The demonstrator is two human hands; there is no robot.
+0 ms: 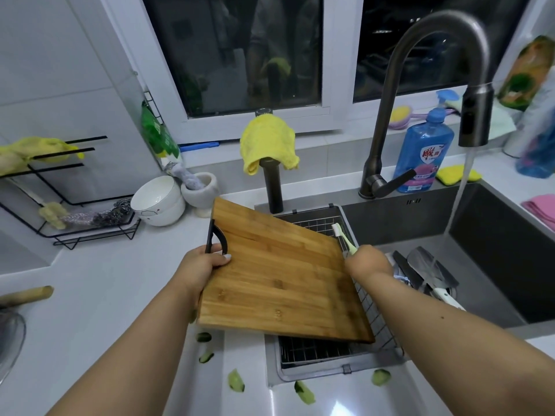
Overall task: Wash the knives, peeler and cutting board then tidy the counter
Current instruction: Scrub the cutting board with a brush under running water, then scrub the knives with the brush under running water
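Step in hand: the cutting board (pixel 279 274) is held up at frame centre, half over the surface (pixel 99 295) and half over the wire basket (pixel 318 352) set in the left part of the sink (pixel 495 235); my reading is that it is on its way to the water for scrubbing.
Left hand: the left hand (pixel 204 265) grips the board's left edge just below its black handle loop (pixel 216 238), thumb on top, fingers hidden underneath.
Right hand: the right hand (pixel 368 262) is curled round a pale green toothbrush (pixel 345 238) at the board's right edge, bristles pointing up and away; whether it also touches the board I cannot tell.
Water: the faucet (pixel 477 115) at upper right runs a stream (pixel 459 199) into the right side of the sink, well apart from the board.
Knives: the knives (pixel 429 274) lie in the sink bottom at centre right, near where the stream lands, one with a white handle; the peeler I cannot pick out.
Doing it well: carry the board rightward under the stream with its far edge tilted down, so runoff falls in the sink and not on the surface; keep the left grip firm, since wet bamboo will likely be slippery.
Watch for: lower it clear of the blades underneath, and brush along the grain.
Still to tidy: green peel scraps (pixel 235 379) lie on the surface along the bottom of the frame.
Soap: a blue detergent bottle (pixel 423 151) stands behind the faucet base, in reach.
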